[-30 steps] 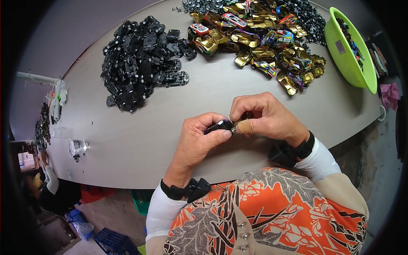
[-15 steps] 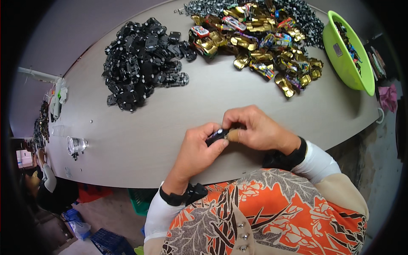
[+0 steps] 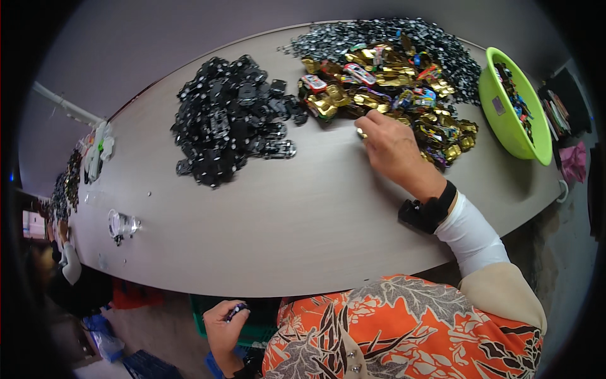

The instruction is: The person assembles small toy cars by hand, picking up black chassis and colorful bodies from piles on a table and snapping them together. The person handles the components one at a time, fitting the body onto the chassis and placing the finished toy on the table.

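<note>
My left hand (image 3: 222, 328) is below the table's front edge, closed around a small dark toy car (image 3: 237, 311), above a green crate (image 3: 202, 311). My right hand (image 3: 394, 148) reaches to the near edge of a heap of toy car bodies (image 3: 391, 76), some painted, some with gold undersides showing. Its fingertips pinch a small gold car body (image 3: 361, 132), mostly hidden by the fingers. Left of that heap lies a pile of black toy car bases (image 3: 214, 126).
Small silver-and-black parts (image 3: 353, 36) lie heaped at the back. A lime-green basin (image 3: 505, 120) holding colourful pieces stands at the right. A clear cup (image 3: 123, 223) sits at the left. Another person's arm (image 3: 71, 262) shows at the far left.
My hands have parted from the piece they held together. The left went down past the table edge with a toy car; the right moved forward to the gold heap. The view has shifted slightly.
</note>
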A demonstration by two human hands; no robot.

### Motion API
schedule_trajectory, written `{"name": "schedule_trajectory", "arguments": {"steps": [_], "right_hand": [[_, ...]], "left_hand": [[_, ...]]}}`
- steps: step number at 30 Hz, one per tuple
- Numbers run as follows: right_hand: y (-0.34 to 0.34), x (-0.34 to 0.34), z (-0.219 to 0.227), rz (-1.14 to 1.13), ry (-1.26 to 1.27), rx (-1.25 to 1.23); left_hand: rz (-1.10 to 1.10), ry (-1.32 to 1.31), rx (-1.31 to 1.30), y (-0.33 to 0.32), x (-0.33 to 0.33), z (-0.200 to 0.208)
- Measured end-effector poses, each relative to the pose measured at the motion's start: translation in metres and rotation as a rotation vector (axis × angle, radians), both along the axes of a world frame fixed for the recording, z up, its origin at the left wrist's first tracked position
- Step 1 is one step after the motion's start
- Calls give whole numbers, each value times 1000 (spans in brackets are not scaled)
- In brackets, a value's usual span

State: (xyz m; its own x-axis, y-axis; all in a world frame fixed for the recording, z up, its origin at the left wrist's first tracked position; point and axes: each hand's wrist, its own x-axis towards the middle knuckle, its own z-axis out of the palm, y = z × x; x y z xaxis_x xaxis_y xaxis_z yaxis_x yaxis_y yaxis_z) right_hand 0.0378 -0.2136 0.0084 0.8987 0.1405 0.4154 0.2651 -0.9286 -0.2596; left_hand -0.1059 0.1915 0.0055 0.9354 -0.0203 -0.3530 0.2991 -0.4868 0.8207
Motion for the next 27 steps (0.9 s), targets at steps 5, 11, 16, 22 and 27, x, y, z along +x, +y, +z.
{"name": "schedule_trajectory", "arguments": {"steps": [5, 11, 16, 22, 27], "right_hand": [[7, 10, -12, 125, -17, 203], [6, -22, 6, 214, 746, 1543], [-9, -34, -16, 10, 729, 1251], [-9, -40, -12, -116, 230, 669], [3, -49, 5, -118, 249, 623]], "left_hand": [[91, -158, 533, 40, -17, -19], [-84, -651, 330, -47, 72, 49], [-523, -1056, 466, -132, 175, 31], [-628, -904, 826, -169, 213, 4], [-545, -883, 618, -169, 199, -1]]}}
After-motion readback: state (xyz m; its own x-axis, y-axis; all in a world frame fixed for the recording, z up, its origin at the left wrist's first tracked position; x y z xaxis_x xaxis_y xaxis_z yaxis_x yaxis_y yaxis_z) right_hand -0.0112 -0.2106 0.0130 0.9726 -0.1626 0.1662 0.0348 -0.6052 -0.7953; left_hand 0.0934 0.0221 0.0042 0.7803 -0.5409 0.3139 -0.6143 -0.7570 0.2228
